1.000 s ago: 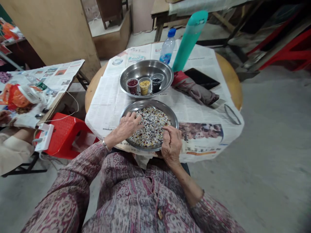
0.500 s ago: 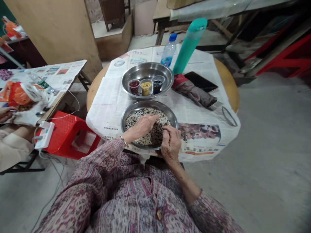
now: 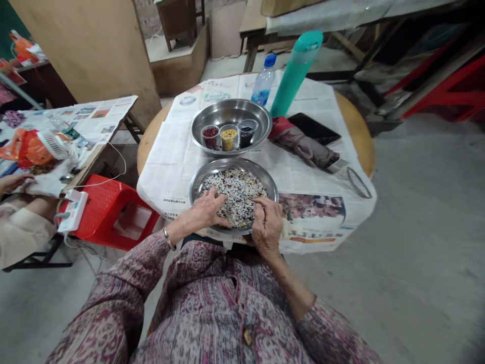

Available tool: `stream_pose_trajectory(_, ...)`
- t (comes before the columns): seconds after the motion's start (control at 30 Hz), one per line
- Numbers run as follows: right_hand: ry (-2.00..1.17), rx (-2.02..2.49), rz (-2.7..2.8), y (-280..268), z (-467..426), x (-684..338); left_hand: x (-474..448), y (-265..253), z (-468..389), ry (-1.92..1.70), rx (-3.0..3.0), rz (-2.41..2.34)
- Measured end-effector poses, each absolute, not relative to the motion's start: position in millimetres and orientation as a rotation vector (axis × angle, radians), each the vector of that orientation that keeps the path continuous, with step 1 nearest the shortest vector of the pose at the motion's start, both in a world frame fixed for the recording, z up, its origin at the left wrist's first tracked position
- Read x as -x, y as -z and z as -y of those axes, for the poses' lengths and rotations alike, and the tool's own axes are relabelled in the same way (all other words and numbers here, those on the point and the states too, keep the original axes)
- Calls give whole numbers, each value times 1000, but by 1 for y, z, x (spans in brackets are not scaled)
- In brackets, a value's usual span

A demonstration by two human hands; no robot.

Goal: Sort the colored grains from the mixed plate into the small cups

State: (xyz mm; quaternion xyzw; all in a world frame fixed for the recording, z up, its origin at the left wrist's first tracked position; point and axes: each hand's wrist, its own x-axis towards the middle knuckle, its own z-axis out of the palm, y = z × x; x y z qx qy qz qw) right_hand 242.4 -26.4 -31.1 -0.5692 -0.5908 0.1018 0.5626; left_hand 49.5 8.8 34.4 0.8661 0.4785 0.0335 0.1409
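A round metal bowl [image 3: 195, 177] stands near the table's front edge. A layer of small mixed beads [image 3: 238, 189], white, black, yellow and dark red, covers its bottom. My left hand [image 3: 206, 208] lies over the left part of the beads, fingers apart and fingertips among them. At the bowl's right rim is my right hand [image 3: 267, 222], its fingers curled and pressed together; what they hold, if anything, is hidden. Behind stands a larger metal bowl [image 3: 235, 107] with three clear cups: one of dark red beads [image 3: 210, 136], one of yellow beads [image 3: 228, 137], one of black beads [image 3: 246, 134].
Newspaper [image 3: 162, 172] covers the oval table. A water bottle [image 3: 263, 81], a teal bottle [image 3: 297, 71], a folded umbrella [image 3: 303, 141] and a dark flat case [image 3: 314, 127] stand or lie beyond the bowls. Left are a red stool [image 3: 113, 212] and another person's hand [image 3: 15, 181].
My left hand has moved left and back from the middle of the bowl, and its fingers have spread. The beads there show more plainly. My right hand stays at the rim.
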Motion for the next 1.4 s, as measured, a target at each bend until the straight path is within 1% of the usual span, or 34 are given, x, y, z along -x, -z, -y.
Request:
stream_pose_trajectory(0.1,-240,1346,1390,31,26,-242,-67,-27,-4,-206,-2434,-1218)
stream_pose_trajectory(0.23,-249,1350,1368,31,26,-241,-95,-19,-21,-302,-2453,-1157)
stream_pose_trajectory(0.43,-258,1333,1334,30,27,-241,-97,-33,-48,-432,-2520,-1390)
stream_pose_trajectory(0.5,-261,1319,1324,30,27,-241,-91,-39,-46,-393,-2598,-1329)
stream_pose_trajectory(0.57,-265,1310,1319,30,27,-241,-88,-40,-40,-285,-2693,-1143)
stream_pose_trajectory(0.67,-261,1313,1319,29,28,-240,-94,-32,-34,-148,-2824,-855)
stream_pose_trajectory(0.73,-254,1321,1325,29,27,-240,-103,-25,-35,-119,-2894,-784)
stream_pose_trajectory(0.83,-242,1333,1329,30,27,-241,-109,-23,-43,-85,-2949,-853)
stream_pose_trajectory(0.93,-244,1340,1334,31,26,-242,-99,-30,-48,-67,-2934,-1057)
stream_pose_trajectory(1.03,-257,1341,1341,32,26,-243,-74,-38,-44,-162,-2851,-1312)
stream_pose_trajectory(1.13,-241,1352,1348,32,27,-242,-47,-38,-33,-327,-2727,-1432)
stream_pose_trajectory(1.23,-171,1394,1443,29,30,-244,-29,-31,-19,-486,-2638,-1416)
stream_pose_trajectory(1.4,-4,1471,1877,7,20,-252,-20,-20,-6,-863,-2554,-1250)
